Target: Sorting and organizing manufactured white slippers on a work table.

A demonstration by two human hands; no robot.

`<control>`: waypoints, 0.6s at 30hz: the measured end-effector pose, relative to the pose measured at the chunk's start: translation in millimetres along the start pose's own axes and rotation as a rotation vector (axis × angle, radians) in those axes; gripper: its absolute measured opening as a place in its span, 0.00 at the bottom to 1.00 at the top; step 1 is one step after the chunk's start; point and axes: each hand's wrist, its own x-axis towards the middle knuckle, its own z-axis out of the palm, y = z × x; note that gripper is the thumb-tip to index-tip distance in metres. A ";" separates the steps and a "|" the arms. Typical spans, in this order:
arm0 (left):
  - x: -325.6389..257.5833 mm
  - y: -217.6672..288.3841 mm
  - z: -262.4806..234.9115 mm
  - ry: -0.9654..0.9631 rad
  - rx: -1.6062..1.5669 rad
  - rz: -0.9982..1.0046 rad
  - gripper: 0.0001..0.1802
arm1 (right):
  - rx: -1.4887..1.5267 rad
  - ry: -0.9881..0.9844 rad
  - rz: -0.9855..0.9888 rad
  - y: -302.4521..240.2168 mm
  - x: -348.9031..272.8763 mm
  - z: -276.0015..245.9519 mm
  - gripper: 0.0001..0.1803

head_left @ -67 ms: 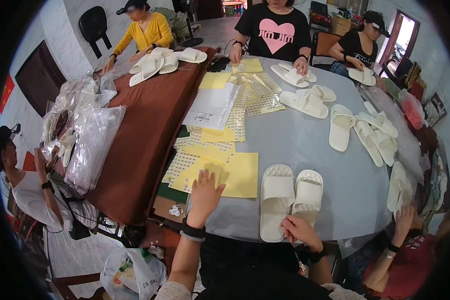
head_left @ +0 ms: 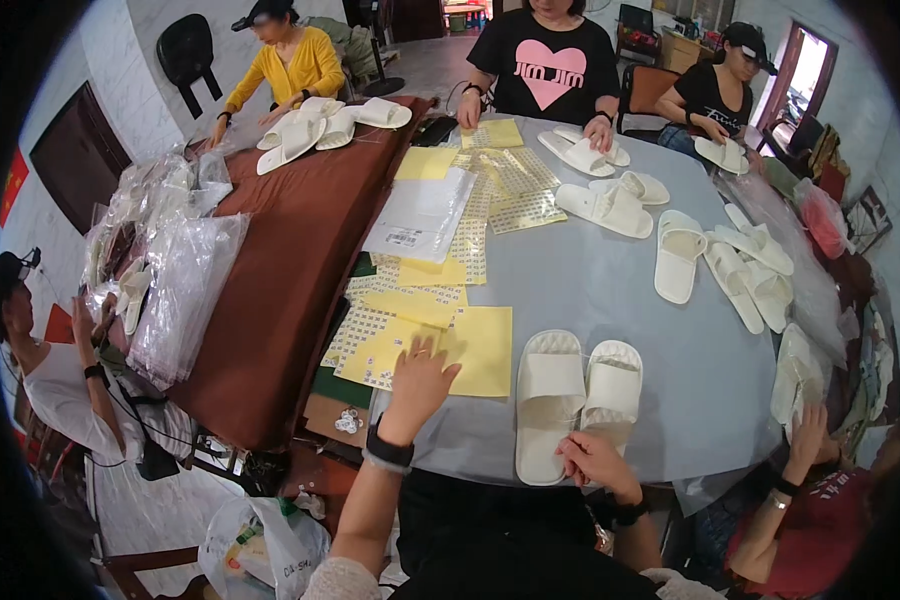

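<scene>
My left hand [head_left: 422, 388] is over a yellow sheet of stickers [head_left: 482, 350], its fingers apart and slightly bent. Only a few small white stickers show on the sheet's left part. Before me lies a pair of white slippers, toes pointing away: the left slipper [head_left: 551, 385] and the right slipper [head_left: 611, 388]. My right hand [head_left: 598, 466] is at their heel ends, its fingers curled and pressed together. Anything pinched in it is hidden or too small to make out.
More sticker sheets [head_left: 432, 298] and a white plastic packet [head_left: 420, 215] spread along the grey table's [head_left: 560, 290] left side. Several slippers [head_left: 682, 255] lie on the right. A brown-covered table [head_left: 260, 300] adjoins at left, with clear plastic bags [head_left: 185, 300]. Co-workers sit around.
My left hand has shifted slightly to the right over the yellow sheet, its fingers a little more bent. My right hand stays at the slippers' heels.
</scene>
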 end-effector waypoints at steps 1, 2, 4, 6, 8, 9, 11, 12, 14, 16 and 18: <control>8.2 3.2 1.3 -0.067 -0.017 0.081 0.28 | 0.008 -0.008 -0.007 2.3 0.4 0.0 0.14; 14.5 6.7 1.6 -0.122 0.051 0.095 0.27 | 0.005 -0.008 -0.011 3.1 -0.5 0.2 0.14; 22.3 5.1 9.3 -0.078 0.116 0.055 0.26 | -0.009 -0.014 -0.052 3.6 -2.0 1.0 0.13; 38.5 -1.1 19.2 -0.027 0.183 0.030 0.26 | -0.030 0.001 -0.061 1.1 2.5 1.8 0.13; 42.8 -11.3 25.8 -0.136 0.183 -0.015 0.27 | -0.046 0.011 -0.062 0.8 2.3 1.1 0.13; 44.4 -14.6 28.7 -0.134 0.189 -0.009 0.27 | -0.051 -0.001 -0.070 0.9 2.3 0.6 0.13; 47.0 -18.0 30.2 -0.186 0.111 -0.011 0.29 | -0.047 -0.012 -0.081 1.0 3.3 -0.2 0.13; 48.8 -18.0 29.1 -0.188 0.119 -0.007 0.29 | -0.048 -0.016 -0.084 1.3 4.1 -1.0 0.13; 49.9 -16.6 26.9 -0.139 0.029 -0.028 0.30 | -0.044 -0.017 -0.088 1.0 3.3 -1.9 0.13; 55.0 -23.6 24.2 -0.124 -0.083 -0.024 0.30 | 0.000 -0.007 -0.067 -0.6 1.1 -2.7 0.12; 59.3 -35.5 24.7 -0.107 -0.195 -0.028 0.31 | -0.019 -0.008 -0.088 0.8 2.6 -4.3 0.12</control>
